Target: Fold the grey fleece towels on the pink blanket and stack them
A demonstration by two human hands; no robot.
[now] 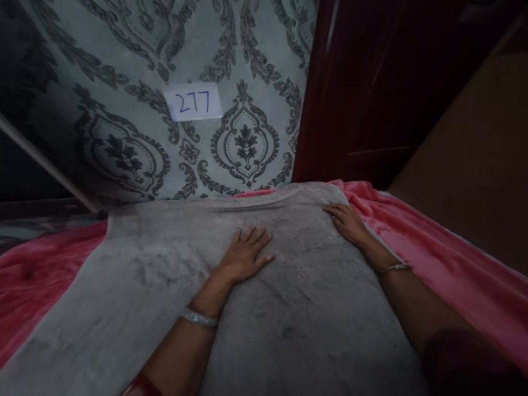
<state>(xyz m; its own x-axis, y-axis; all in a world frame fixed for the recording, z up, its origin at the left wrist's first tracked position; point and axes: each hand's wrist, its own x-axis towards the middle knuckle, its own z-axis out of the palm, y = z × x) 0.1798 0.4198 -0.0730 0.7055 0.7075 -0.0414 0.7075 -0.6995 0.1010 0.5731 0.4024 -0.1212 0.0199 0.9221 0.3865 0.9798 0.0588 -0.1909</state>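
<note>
A grey plush cloth (136, 286) lies spread flat over a pink blanket (437, 247). My left hand (245, 254) rests palm down on the middle of the grey cloth, fingers spread and pointing away from me. My right hand (346, 220) lies flat near the cloth's far right corner, fingers on its edge where it meets the pink blanket. Neither hand holds anything. Each wrist wears a bangle.
Behind the bed stands a wall with grey damask wallpaper (247, 143) and a white paper label (193, 102) reading 277. Dark red wooden furniture (371, 99) rises at the right, with a brown panel (474, 154) beside it.
</note>
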